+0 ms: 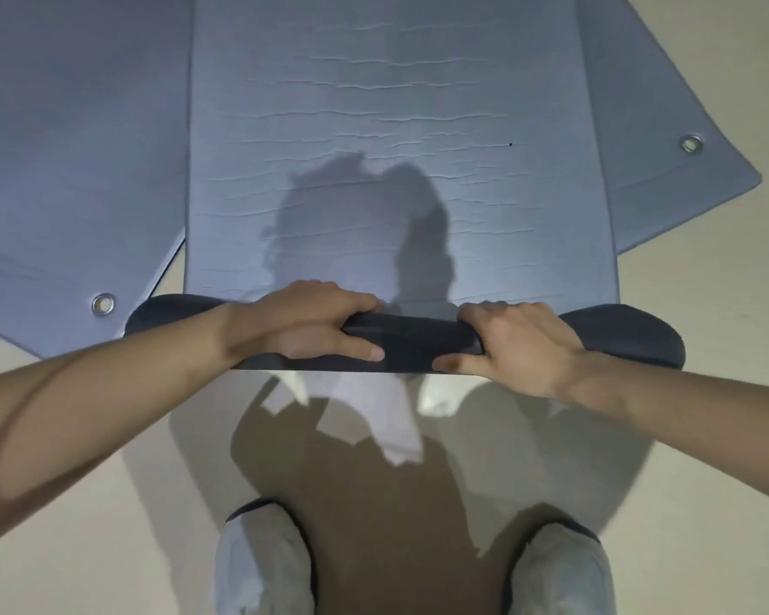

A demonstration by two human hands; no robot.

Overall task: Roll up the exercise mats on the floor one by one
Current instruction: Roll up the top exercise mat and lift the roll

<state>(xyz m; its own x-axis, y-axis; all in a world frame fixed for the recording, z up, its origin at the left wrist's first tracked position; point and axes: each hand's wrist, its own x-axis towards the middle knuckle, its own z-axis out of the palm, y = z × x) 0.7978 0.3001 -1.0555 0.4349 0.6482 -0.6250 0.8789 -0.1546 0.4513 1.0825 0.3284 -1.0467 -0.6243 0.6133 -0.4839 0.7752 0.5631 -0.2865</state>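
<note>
A blue-grey exercise mat (400, 126) lies flat on the floor straight ahead, with fine creases across it. Its near end is curled over into a dark roll (411, 344) that runs from left to right. My left hand (303, 324) grips the roll left of centre, fingers over the top and thumb along the near side. My right hand (522, 344) grips it right of centre in the same way. The ends of the roll bulge out beyond both hands.
A second mat (63, 170) with a metal eyelet (103, 303) lies at the left, partly under the middle one. A third mat (667, 126) with an eyelet (691, 144) lies at the right. My two shoes (263, 565) stand on the pale floor (706, 304) below the roll.
</note>
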